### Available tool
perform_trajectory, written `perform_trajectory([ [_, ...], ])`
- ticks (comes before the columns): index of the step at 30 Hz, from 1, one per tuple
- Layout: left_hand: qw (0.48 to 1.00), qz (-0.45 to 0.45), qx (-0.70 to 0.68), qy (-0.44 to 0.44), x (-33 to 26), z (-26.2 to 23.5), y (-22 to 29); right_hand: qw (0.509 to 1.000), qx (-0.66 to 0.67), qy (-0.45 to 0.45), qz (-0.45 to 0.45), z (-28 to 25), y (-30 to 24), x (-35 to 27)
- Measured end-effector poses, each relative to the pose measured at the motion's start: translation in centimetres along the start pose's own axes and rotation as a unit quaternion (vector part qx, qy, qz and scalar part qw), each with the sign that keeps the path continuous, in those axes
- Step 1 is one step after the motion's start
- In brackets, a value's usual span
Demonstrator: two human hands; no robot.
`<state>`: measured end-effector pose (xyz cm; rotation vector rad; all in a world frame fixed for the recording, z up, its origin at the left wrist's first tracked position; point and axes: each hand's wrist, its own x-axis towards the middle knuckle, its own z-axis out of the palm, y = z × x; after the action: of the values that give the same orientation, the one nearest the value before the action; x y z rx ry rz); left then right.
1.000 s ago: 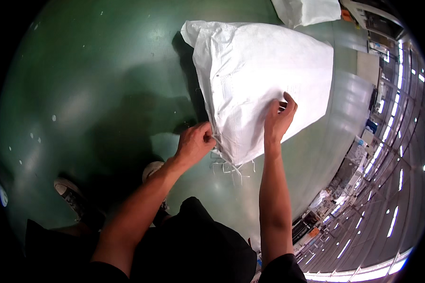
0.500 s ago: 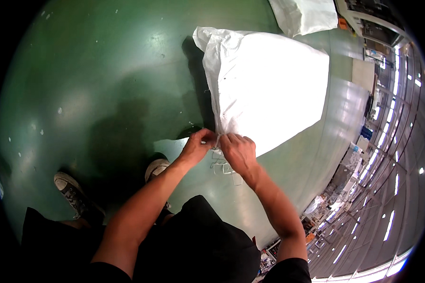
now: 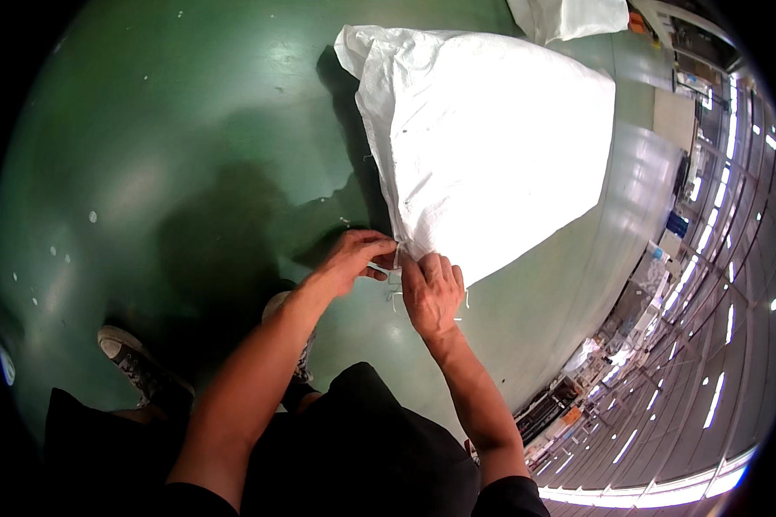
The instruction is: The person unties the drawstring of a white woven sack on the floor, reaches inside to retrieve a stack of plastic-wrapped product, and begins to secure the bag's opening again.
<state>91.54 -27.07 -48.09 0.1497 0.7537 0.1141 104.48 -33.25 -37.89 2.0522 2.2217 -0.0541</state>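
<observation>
A person seen from above bends over a large white sack (image 3: 500,146) lying on a green floor (image 3: 190,103). The sack spreads away from the hands, far and to the right, with its near corner at the right hand's fingers. The right hand (image 3: 434,297) is curled down over that corner, apparently grasping the gathered material. The left hand (image 3: 353,258) is just beside it, to the left, thumb and forefinger drawn together at the sack's edge, the lower fingers loosely bent; whether it pinches a thread or the edge itself, I cannot tell. Loose white threads (image 3: 397,300) dangle below the corner. To work this corner well, the right hand should probably hold the material firm and flat while the left fingertips pick close to the edge, keeping the threads from tangling. A second white sack (image 3: 569,19) lies beyond, far right.
</observation>
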Motion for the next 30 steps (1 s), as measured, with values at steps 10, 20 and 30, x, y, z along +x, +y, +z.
perform_trajectory([
  [10, 0.983, -0.134, -0.056, -0.112, 2.8, -1.9, 1.2, 0.998, 0.051, 0.043, -0.023, 0.8, 0.9, 0.0],
  [20, 0.977, -0.169, -0.047, -0.122, 4.3, -1.9, 1.5, 0.993, 0.070, 0.068, -0.065, 1.6, 1.8, -0.2],
  [30, 0.986, -0.090, -0.136, -0.047, 2.1, -0.7, 0.2, 0.979, 0.145, 0.141, -0.012, 2.1, 1.7, -0.1],
])
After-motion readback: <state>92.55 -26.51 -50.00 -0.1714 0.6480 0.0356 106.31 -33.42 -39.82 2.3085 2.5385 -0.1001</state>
